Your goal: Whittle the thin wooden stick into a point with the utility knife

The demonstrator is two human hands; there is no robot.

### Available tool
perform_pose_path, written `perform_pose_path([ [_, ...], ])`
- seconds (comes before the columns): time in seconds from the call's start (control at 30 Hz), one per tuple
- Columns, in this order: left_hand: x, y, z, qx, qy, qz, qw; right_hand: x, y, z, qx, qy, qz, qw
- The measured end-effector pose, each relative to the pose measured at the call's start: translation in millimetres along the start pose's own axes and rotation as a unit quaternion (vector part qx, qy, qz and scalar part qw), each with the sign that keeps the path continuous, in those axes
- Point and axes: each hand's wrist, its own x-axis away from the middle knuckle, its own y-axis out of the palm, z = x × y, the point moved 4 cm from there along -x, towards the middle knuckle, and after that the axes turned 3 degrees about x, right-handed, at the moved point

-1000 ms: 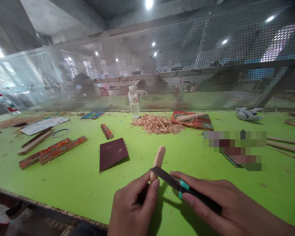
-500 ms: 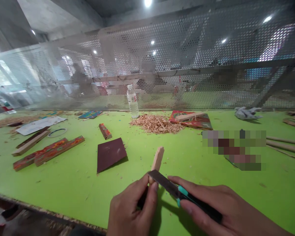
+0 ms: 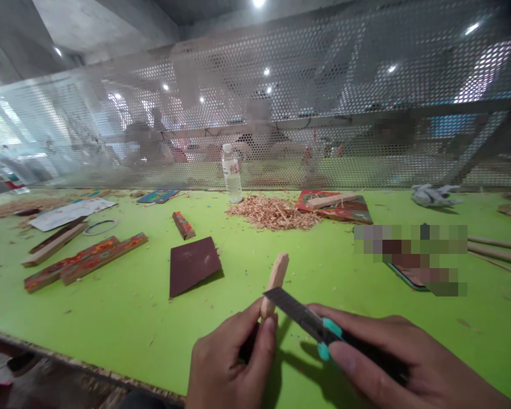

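Observation:
Pinched by its near end, a short carved wooden stick [image 3: 276, 274] points up and away from my left hand [image 3: 236, 355]. My right hand [image 3: 387, 352] is wrapped round a utility knife [image 3: 300, 312] with a black handle and turquoise parts. The knife's wide blade slants up to the left, its tip lying over the stick just beyond my left fingertips. Whether the edge bites into the wood, I cannot tell. A dark brown sheet of sandpaper [image 3: 195, 266] with one curled edge lies on the table beyond my left hand.
Wood shavings [image 3: 275, 213] are heaped beside a water bottle [image 3: 232, 173] on the green table [image 3: 123, 318]. Painted wood strips [image 3: 106, 258] lie at left. A blurred-out phone-like object [image 3: 409, 275] and thin sticks [image 3: 498, 250] are at right. A perforated metal screen [image 3: 323, 113] stands behind.
My right hand and the knife have shifted slightly right. The blade tip sits a little farther along the stick. My left hand keeps its grip, and the view has moved slightly.

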Motion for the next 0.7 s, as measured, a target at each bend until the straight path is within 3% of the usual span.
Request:
perform_pose_path([
  [0.13,-0.1,0.1,1.3,0.006,-0.008,0.034,0.999,-4.6,-4.5,4.0,0.046,-0.019,0.008,0.999],
  [0.37,-2.2,-0.9,3.9,-0.007,0.027,0.012,1.000,-0.2,-5.4,5.8,0.123,-0.071,0.036,0.989],
  [0.7,-0.5,4.0,1.3,0.021,-0.021,0.006,1.000,4.9,-5.0,6.7,0.189,-0.146,0.038,0.970],
])
